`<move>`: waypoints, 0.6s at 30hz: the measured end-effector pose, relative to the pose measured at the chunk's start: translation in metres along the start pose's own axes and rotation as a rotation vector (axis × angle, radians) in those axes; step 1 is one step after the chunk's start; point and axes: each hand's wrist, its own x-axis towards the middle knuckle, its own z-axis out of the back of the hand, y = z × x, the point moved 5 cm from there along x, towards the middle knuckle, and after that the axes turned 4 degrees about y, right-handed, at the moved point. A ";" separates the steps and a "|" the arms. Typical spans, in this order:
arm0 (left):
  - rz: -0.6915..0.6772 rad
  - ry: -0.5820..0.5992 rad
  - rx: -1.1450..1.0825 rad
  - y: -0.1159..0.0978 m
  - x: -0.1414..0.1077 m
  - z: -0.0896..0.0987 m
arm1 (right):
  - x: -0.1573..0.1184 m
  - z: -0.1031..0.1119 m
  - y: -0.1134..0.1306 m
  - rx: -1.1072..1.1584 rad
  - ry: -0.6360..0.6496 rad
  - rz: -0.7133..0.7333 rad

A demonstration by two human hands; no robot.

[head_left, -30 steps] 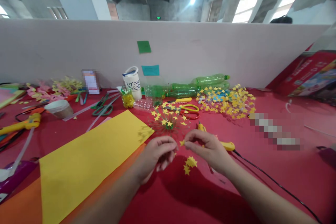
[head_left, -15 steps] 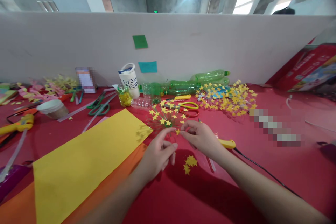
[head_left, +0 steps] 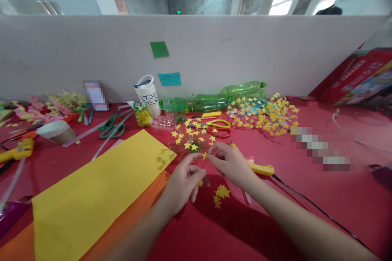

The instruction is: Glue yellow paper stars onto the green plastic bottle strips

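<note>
Since a second ago, my right hand [head_left: 233, 164] has come forward. Nearest lie loose stars [head_left: 222, 191]; then my left hand [head_left: 181, 185], half open, index extended beside the yellow star [head_left: 204, 156] my right thumb and forefinger pinch; just beyond spreads a star-tipped spray [head_left: 194, 147].

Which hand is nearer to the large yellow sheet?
Left. The left hand is beside the right end of the yellow sheet; the right hand is farther right, pinching a small yellow star.

Star [head_left: 205, 155] yellow; tabletop [head_left: 321, 187] red; bottles [head_left: 243, 89] green; cup [head_left: 150, 98] white, dark markings.
</note>
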 end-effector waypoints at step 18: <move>0.003 -0.016 -0.036 0.001 0.002 -0.001 | -0.003 0.002 0.004 -0.214 -0.080 0.066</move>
